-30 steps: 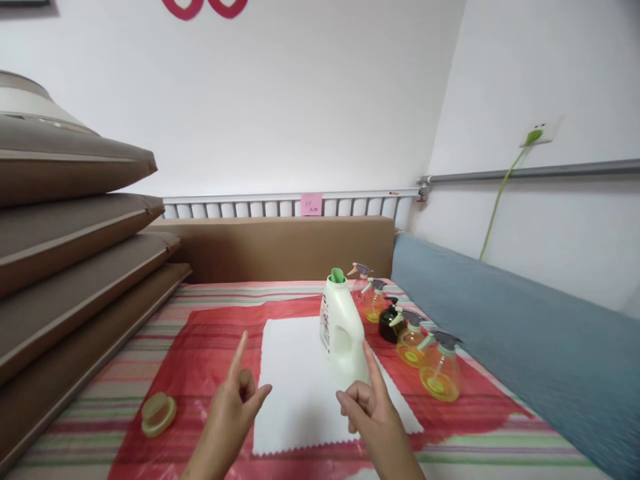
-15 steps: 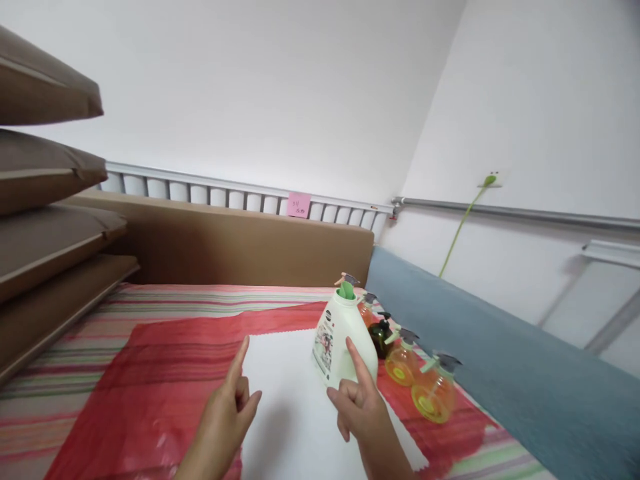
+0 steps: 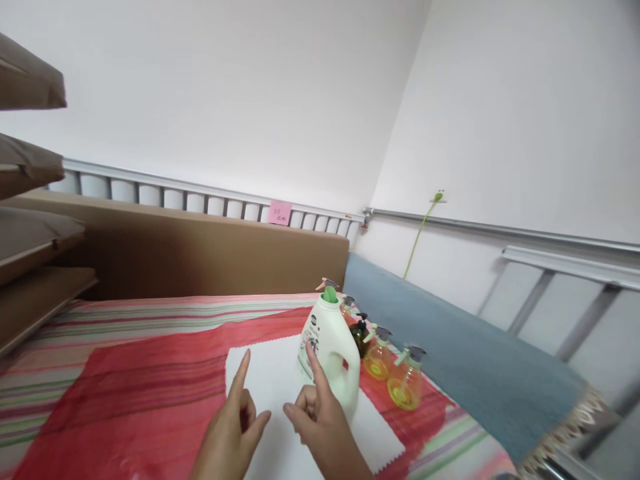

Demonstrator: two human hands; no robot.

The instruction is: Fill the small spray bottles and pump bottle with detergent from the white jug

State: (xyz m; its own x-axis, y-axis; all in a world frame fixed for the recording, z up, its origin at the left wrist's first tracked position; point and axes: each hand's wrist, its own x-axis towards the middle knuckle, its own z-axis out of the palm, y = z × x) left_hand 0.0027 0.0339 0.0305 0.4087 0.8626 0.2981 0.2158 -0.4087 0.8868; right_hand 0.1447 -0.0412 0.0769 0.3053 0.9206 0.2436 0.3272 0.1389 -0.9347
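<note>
My left hand (image 3: 237,420) hovers over the white sheet (image 3: 260,363), empty, its index finger and thumb stretched apart and the other fingers curled. In the same pose, my right hand (image 3: 320,413) is in front of a pale green jug (image 3: 327,340) with a handle, a printed label and a green piece in its mouth. The right index finger overlaps the jug in view; whether it touches cannot be told. Behind the jug to the right stand a dark green pump bottle (image 3: 359,333) and pump bottles of orange-yellow liquid, including one (image 3: 377,360) and another (image 3: 406,387).
A red cloth (image 3: 150,387) lies under the sheet on a striped cover (image 3: 45,373). Brown padded shelves (image 3: 30,240) rise at left. A brown board (image 3: 200,260) and radiator with a pink note (image 3: 280,213) stand behind. A blue-grey panel (image 3: 440,340) borders the right.
The view has swung to the right, so things appear further left. My hands have come closer together, and the right one now overlaps the jug's label side. Both stay empty.
</note>
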